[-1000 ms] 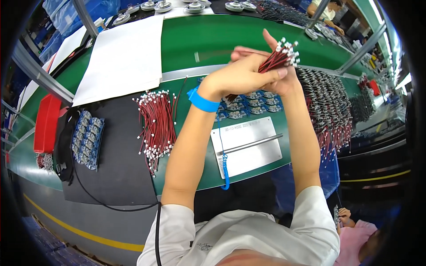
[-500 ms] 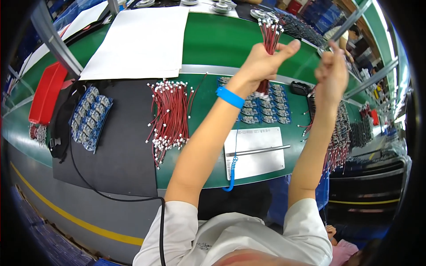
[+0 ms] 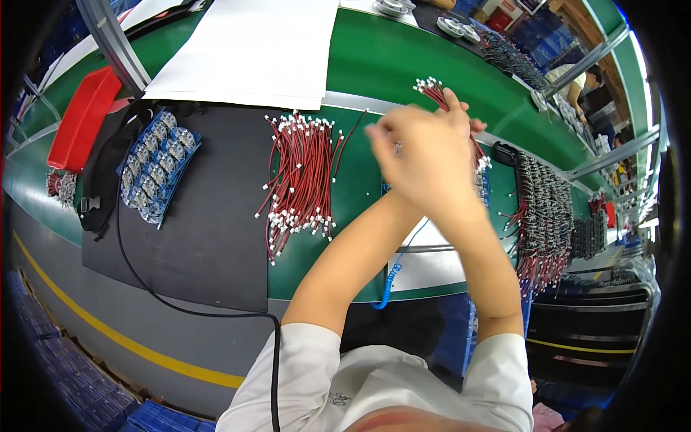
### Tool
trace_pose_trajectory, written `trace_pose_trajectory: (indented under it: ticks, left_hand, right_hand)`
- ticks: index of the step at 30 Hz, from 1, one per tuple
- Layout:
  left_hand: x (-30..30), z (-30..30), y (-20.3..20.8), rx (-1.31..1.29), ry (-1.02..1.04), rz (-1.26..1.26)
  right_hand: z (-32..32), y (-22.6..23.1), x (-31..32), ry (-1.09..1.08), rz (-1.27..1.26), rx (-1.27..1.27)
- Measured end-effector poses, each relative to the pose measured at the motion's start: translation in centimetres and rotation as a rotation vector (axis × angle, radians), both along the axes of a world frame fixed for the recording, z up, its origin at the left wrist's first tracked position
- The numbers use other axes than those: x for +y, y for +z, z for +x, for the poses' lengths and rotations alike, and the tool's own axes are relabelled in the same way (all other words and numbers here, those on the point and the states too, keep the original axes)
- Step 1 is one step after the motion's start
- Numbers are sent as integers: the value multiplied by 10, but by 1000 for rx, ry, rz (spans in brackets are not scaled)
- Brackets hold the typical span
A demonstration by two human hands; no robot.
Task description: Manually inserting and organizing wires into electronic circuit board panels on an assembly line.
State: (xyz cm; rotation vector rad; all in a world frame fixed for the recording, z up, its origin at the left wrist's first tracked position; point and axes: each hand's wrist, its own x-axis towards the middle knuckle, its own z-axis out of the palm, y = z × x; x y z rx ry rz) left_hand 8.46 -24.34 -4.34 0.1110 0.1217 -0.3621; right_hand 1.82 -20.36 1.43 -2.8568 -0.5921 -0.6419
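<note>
Above the green bench (image 3: 356,187), L hand (image 3: 459,115) grips a red cable bundle (image 3: 436,93), R hand (image 3: 425,153) is a blur in front (can't tell if open/closed), and w/ a loose cable pile (image 3: 299,173) untouched to the left, it's prob. only part-done.

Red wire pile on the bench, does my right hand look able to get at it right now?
Probably yes: nothing visible covers the red wire pile, and the side of it facing the blurred right hand looks free.
</note>
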Motion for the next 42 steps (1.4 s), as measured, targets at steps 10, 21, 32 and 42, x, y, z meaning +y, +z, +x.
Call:
trace_pose_trajectory:
  ticks: [10,21,32,42]
  left_hand:
    - [-38,46,-27,101,-89,145]
    - [-43,48,-34,158,-155,75]
    - [-39,49,-26,84,-193,135]
    - [-38,50,-23,23,-216,118]
  right_hand:
    - [86,-76,38,7,-34,890]
    - [84,-69,25,-104,488,1255]
    - [83,-57,11,176,532,942]
    - [87,-48,9,141,180,850]
